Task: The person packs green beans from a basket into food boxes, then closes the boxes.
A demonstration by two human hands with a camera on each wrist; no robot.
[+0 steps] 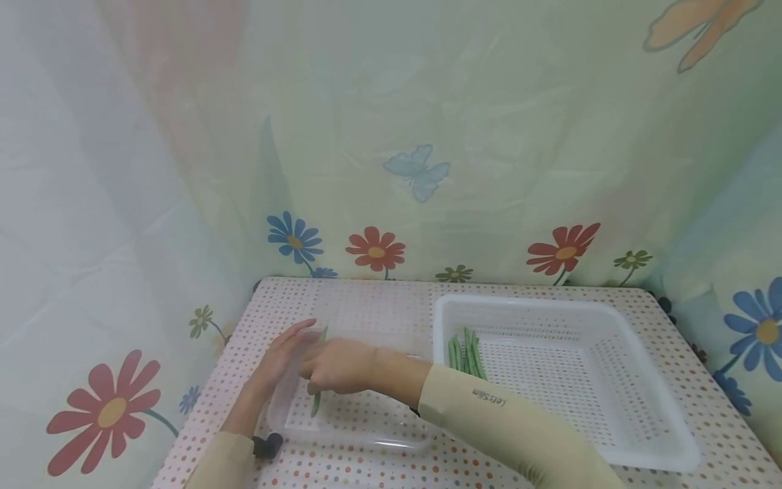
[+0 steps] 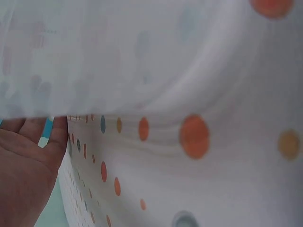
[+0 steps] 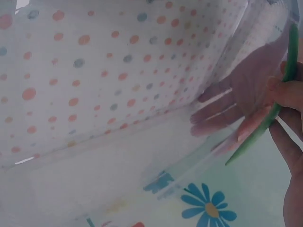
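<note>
In the head view, my right hand (image 1: pixel 342 365) pinches a single green bean (image 1: pixel 315 405) over the left part of a clear plastic container (image 1: pixel 391 443). The right wrist view has the bean (image 3: pixel 259 131) between thumb and fingers, slanting down to a pointed tip. Straight fingers of my left hand (image 1: pixel 273 365) lie along the container's left wall. Through that clear wall, the left palm and fingers (image 3: pixel 220 101) show in the right wrist view. At the left edge of the left wrist view, my left hand (image 2: pixel 26 170) appears partly covered by the container's side.
Right of the container stands a white perforated basket (image 1: pixel 656 401), with several green beans (image 1: pixel 468 353) lying at its left side. Both sit on a dotted tablecloth (image 1: pixel 342 468). A flowered curtain (image 1: pixel 489 224) hangs behind the table and at both sides.
</note>
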